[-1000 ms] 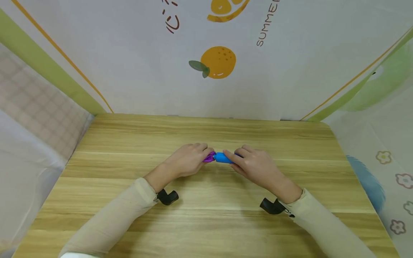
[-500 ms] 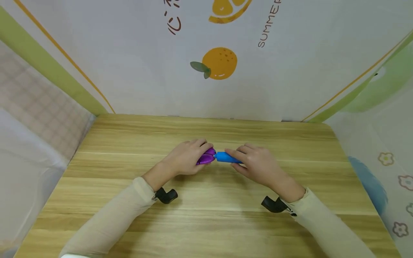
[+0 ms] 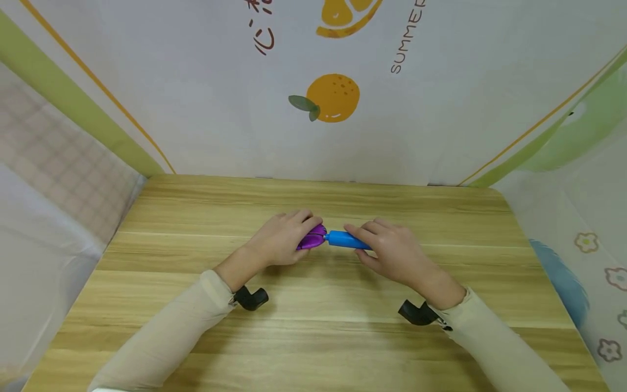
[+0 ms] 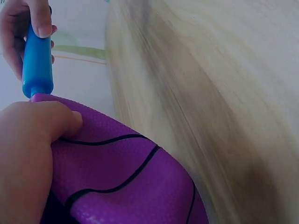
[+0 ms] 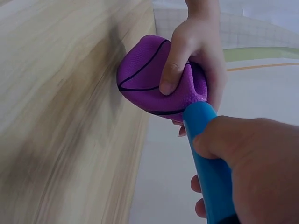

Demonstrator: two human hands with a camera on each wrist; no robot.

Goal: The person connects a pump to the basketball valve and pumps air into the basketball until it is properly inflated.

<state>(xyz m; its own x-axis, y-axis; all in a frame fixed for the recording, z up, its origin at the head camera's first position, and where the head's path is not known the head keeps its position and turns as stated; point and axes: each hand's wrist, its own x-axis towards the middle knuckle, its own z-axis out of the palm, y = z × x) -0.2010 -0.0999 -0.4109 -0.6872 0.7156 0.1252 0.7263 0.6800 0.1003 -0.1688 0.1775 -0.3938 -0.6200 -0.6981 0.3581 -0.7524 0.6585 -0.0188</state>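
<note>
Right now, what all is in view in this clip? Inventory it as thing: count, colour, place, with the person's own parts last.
Ball: one, purple with black lines, in the left hand
Cylinder: one, blue, in the right hand, narrow end at the ball
Table: one, wood-toned, beneath the hands
Backdrop: one, white, behind the table
Whole-fruit print: one, orange, on the backdrop
Fruit-slice print: one, orange, above it, cut off
Flower prints: four, mixed outlines, far right
Wrist attachments: two, black, one per wrist
Sleeves: two, beige, on the forearms
Left hand: one, bare, on the ball
Right hand: one, bare, around the cylinder
</note>
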